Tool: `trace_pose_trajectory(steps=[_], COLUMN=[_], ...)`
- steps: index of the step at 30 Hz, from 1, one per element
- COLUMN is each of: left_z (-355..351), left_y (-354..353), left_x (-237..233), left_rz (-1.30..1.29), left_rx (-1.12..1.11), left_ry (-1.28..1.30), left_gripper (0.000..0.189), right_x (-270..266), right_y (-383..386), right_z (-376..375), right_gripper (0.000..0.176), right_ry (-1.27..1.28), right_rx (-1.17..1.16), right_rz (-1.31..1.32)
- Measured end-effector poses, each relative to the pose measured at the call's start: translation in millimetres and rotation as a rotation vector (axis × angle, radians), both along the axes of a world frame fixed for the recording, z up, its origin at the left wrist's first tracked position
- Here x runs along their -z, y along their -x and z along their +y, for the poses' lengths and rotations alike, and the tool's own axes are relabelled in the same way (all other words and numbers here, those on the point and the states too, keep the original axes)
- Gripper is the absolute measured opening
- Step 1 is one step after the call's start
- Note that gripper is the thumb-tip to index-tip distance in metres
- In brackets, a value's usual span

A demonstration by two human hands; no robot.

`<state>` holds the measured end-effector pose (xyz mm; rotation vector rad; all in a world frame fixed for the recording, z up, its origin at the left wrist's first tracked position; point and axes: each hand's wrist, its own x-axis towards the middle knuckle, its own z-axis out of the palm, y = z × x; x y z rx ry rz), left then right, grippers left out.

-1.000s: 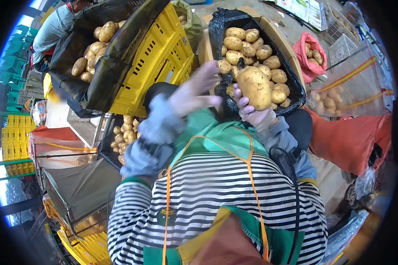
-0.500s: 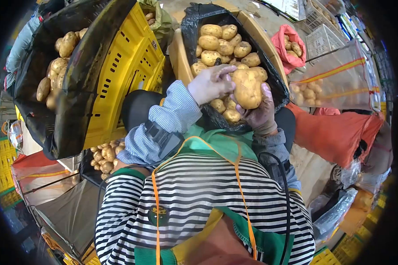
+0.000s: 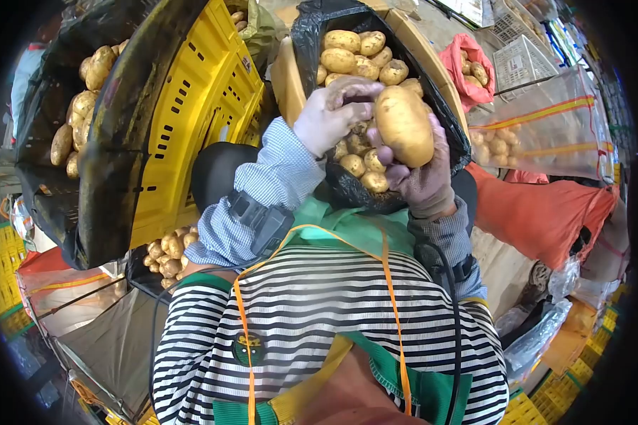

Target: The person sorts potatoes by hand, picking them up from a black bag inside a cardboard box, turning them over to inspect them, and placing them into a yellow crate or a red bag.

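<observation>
A large oval potato (image 3: 404, 126) rests in my gloved right hand (image 3: 432, 170), whose fingers wrap its lower and right side. Beside it, my gloved left hand (image 3: 333, 117) has loosely bent fingers, with the thumb apart from them and nothing between. Its fingertips come close to the potato's upper left side. Under both hands stands a cardboard box (image 3: 285, 81) lined with a black plastic bag (image 3: 310, 35), full of potatoes (image 3: 342, 60). Some smaller potatoes (image 3: 352, 166) show below the hands.
A yellow crate (image 3: 184, 106) with a black liner stands tilted at my left, with potatoes (image 3: 85, 106) inside. More potatoes (image 3: 169, 255) lie low by my left elbow. On the right are a pink sack (image 3: 450, 53), a mesh bag (image 3: 546, 131), a white crate (image 3: 521, 67) and a red sack (image 3: 539, 212).
The potato has turned in my right hand and now shows a smoother, longer side. My left hand has drawn slightly away from it to the left.
</observation>
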<state>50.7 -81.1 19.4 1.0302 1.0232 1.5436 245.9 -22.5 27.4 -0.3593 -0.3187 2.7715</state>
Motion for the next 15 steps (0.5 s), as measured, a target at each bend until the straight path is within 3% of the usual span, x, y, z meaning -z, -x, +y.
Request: trace_pose_trajectory(steps=[1,3,4,5,6,7,9,10,11,12,13,14,15], left_z=[-2,-9,-6,-10,-7,-2,-6,-6,-6,-11,-15,-17,-18], left_y=[-1,-4,-9,-7,-6,-5,-1,-3,-5,-12,-22,-23,-20], left_x=[-2,-18,-7,-5,11,26,22,21,16,17,16,13,9], left_rz=[0.008,0.04,0.101,0.069,0.044,0.018,-0.018,0.101,0.223,0.666,0.852,0.85,0.842], left_rx=[0.008,0.216,0.153,0.191,0.117,0.043,-0.035,-0.023,-0.016,-0.134,-0.166,-0.164,-0.24], left_ry=[-0.002,0.06,0.005,0.058,0.121,0.179,0.258,0.177,0.092,0.028,0.076,0.114,0.079], left_gripper=[0.053,0.07,0.084,0.071,0.068,0.065,0.064,0.06,0.057,0.081,0.103,0.111,0.095], right_x=[8,16,15,17,30,31,12,34,47,56,62,67,69], right_y=[-1,-11,-16,-16,-3,-2,1,1,2,3,7,13,10], right_z=[0,-9,-7,-6,-14,-10,-9,-10,-8,-5,0,3,1], right_gripper=[0.071,0.072,0.072,0.072,0.067,0.067,0.068,0.071,0.071,0.075,0.079,0.084,0.088], right_ry=[0.248,0.359,-0.415,-1.183,-1.51,-1.518,-0.046,-0.753,-0.765,-0.667,-0.571,-0.474,-1.176], right_rx=[-0.161,-0.151,-0.161,-0.15,0.194,0.189,-0.095,0.022,0.009,0.045,0.072,0.087,0.036], right_rz=[0.299,0.326,0.041,-0.253,-0.258,-0.241,-0.062,-0.535,-0.528,-0.525,-0.517,-0.505,-0.611])
